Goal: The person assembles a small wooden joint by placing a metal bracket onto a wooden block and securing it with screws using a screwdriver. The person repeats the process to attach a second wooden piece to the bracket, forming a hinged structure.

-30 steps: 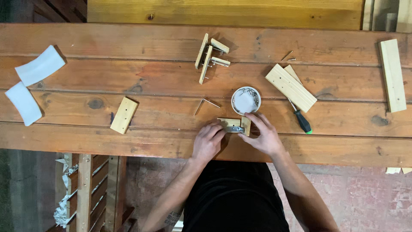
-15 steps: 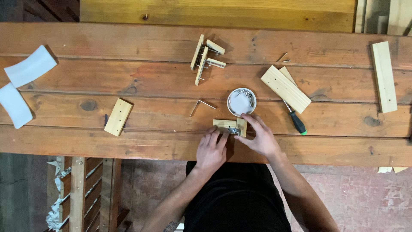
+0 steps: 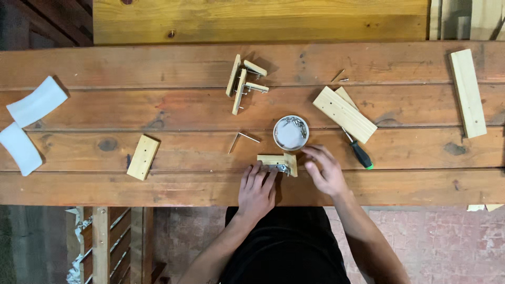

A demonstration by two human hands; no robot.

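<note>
A: Where does the small wooden assembly (image 3: 278, 163) lie relative to the hands?

B: It lies near the front edge of the plank surface (image 3: 200, 113), between the two hands. The left hand (image 3: 256, 188) rests flat with its fingertips touching the near side, where a metal bracket shows. The right hand (image 3: 326, 171) lies just to the right of it, fingers loosely spread; its thumb comes close to the block's end, though contact cannot be told.

A: What is the state of each grip?

B: Neither hand is closed around anything. The left grip is flat and pressing; the right grip is wide and relaxed.

A: What lies about them?

B: A round white dish of screws (image 3: 290, 132) stands just behind the assembly. A bent metal bracket (image 3: 241, 139) lies to its left. A green-handled screwdriver (image 3: 359, 152) lies right of the right hand, its shaft passing under a drilled wooden slat (image 3: 344, 113). Farther back is a second bracketed assembly (image 3: 244, 82). A small block (image 3: 143, 156) lies well to the left, two white foam pieces (image 3: 29, 123) at the far left, and a long slat (image 3: 467, 92) at the far right.

A: And the room?

B: Below the surface's edge, reddish floor tiles (image 3: 447, 242) and a wooden frame (image 3: 100, 242) are visible.
</note>
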